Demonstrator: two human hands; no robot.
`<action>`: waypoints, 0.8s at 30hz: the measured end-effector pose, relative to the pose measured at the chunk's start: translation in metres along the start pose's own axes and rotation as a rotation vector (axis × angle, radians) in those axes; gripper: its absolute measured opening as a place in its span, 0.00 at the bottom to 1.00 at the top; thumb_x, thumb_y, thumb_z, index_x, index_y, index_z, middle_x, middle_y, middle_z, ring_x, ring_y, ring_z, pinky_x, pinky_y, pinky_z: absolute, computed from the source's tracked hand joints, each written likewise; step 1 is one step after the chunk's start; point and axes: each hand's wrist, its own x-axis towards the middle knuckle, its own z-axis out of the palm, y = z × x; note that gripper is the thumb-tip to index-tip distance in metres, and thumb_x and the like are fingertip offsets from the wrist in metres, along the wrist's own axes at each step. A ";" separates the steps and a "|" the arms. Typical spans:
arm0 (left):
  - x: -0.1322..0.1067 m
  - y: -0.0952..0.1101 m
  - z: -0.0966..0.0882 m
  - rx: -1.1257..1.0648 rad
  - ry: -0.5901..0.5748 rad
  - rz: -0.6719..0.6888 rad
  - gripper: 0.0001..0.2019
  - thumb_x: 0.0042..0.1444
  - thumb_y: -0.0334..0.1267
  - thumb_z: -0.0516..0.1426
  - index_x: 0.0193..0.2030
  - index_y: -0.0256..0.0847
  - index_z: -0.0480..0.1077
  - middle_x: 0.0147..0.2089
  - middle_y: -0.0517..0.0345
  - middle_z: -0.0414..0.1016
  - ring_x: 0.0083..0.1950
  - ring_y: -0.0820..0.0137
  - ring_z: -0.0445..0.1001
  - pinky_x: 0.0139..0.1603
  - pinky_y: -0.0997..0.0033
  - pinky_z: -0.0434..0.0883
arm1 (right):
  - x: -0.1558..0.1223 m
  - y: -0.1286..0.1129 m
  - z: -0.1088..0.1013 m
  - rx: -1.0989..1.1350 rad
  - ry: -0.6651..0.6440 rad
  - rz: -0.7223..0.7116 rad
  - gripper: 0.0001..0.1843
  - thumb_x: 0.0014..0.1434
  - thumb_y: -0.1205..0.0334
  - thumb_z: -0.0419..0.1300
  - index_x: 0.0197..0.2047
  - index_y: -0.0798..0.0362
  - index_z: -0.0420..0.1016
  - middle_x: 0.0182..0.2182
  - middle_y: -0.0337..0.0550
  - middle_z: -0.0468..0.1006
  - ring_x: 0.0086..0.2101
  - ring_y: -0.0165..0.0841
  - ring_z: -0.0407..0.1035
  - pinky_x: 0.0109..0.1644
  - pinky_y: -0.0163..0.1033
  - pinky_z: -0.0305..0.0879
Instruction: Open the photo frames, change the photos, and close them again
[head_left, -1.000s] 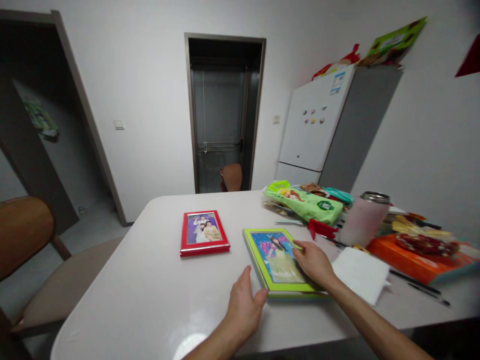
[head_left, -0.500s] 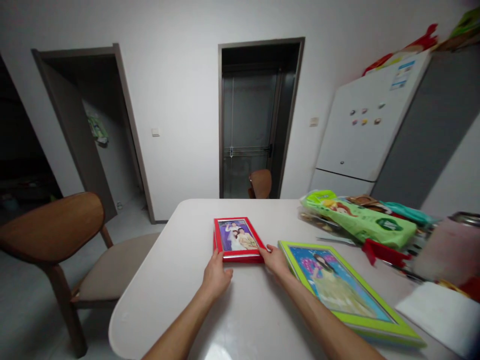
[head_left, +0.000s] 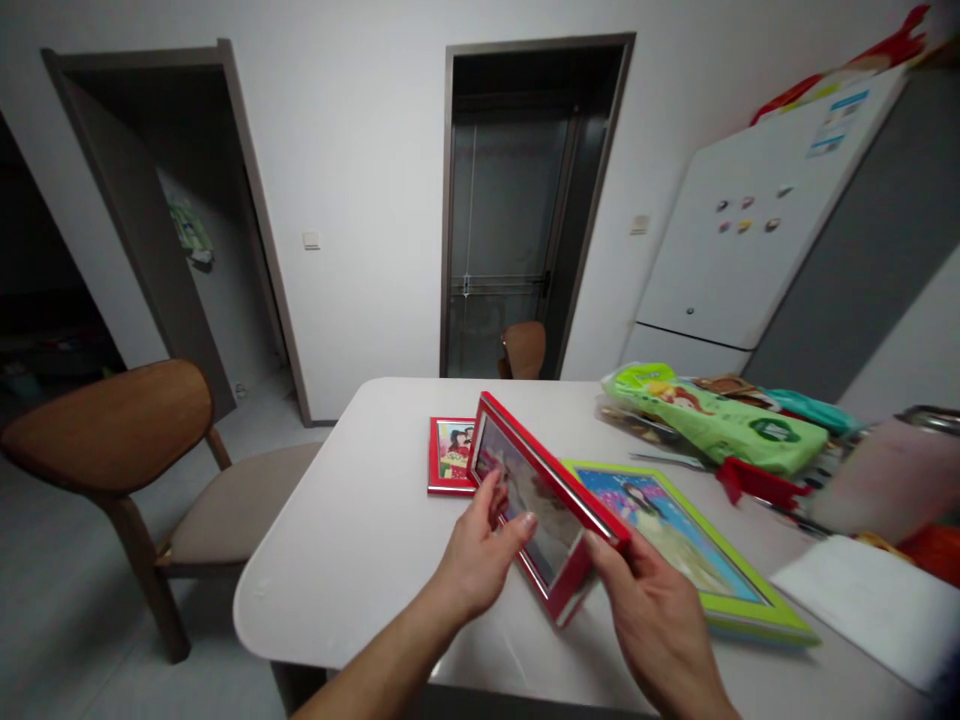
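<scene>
Both my hands hold a red picture frame [head_left: 541,490] lifted and tilted above the white table [head_left: 360,540]. My left hand [head_left: 480,555] grips its near left edge, thumb across the glass. My right hand [head_left: 645,610] clasps its lower right corner. Behind it a second red picture frame [head_left: 448,455] lies flat on the table. A green picture frame [head_left: 679,545] with a picture of a figure in a yellow dress lies flat just right of my hands.
A green snack bag [head_left: 712,420], red scissors handle [head_left: 754,482], pink tumbler [head_left: 877,470] and white paper [head_left: 862,605] crowd the table's right side. A wooden chair [head_left: 127,440] stands at the left. A white fridge [head_left: 757,240] and two open doorways are behind.
The top red frame went from lying flat on the table to being lifted and tilted in both hands, uncovering a second red frame beneath it. The view shifted slightly.
</scene>
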 end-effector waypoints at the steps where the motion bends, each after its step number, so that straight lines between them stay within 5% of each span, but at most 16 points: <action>1: -0.005 0.006 0.001 -0.142 0.018 0.011 0.34 0.49 0.43 0.54 0.59 0.33 0.43 0.59 0.43 0.53 0.59 0.64 0.53 0.56 0.66 0.55 | -0.012 -0.003 -0.003 -0.103 -0.033 -0.103 0.18 0.49 0.57 0.54 0.43 0.54 0.68 0.37 0.43 0.76 0.39 0.36 0.68 0.40 0.36 0.67; 6: -0.034 0.025 -0.010 -0.435 0.053 -0.008 0.38 0.45 0.42 0.58 0.59 0.36 0.42 0.56 0.46 0.59 0.57 0.62 0.57 0.56 0.63 0.55 | -0.055 0.007 -0.004 -0.391 -0.261 -0.697 0.23 0.50 0.65 0.52 0.52 0.50 0.62 0.47 0.43 0.70 0.47 0.35 0.63 0.48 0.36 0.63; 12: -0.053 -0.015 -0.035 -0.332 0.060 -0.071 0.32 0.45 0.35 0.57 0.56 0.37 0.49 0.55 0.48 0.61 0.54 0.62 0.61 0.53 0.64 0.60 | -0.078 0.038 0.027 -0.602 -0.359 -1.055 0.26 0.50 0.68 0.47 0.54 0.52 0.58 0.45 0.45 0.71 0.47 0.34 0.63 0.49 0.37 0.62; 17: -0.052 -0.051 -0.055 0.238 0.159 -0.144 0.33 0.41 0.28 0.55 0.56 0.37 0.51 0.54 0.52 0.63 0.53 0.65 0.62 0.53 0.68 0.59 | -0.086 0.057 0.057 -0.660 -0.351 -1.142 0.21 0.48 0.70 0.48 0.47 0.54 0.67 0.41 0.45 0.75 0.41 0.34 0.68 0.41 0.35 0.67; 24: -0.052 -0.060 -0.062 0.679 0.182 -0.170 0.32 0.41 0.29 0.52 0.57 0.36 0.51 0.55 0.51 0.61 0.54 0.64 0.60 0.55 0.68 0.54 | -0.086 0.058 0.067 -0.566 -0.479 -1.024 0.19 0.49 0.64 0.52 0.46 0.55 0.67 0.41 0.48 0.74 0.43 0.35 0.67 0.43 0.37 0.66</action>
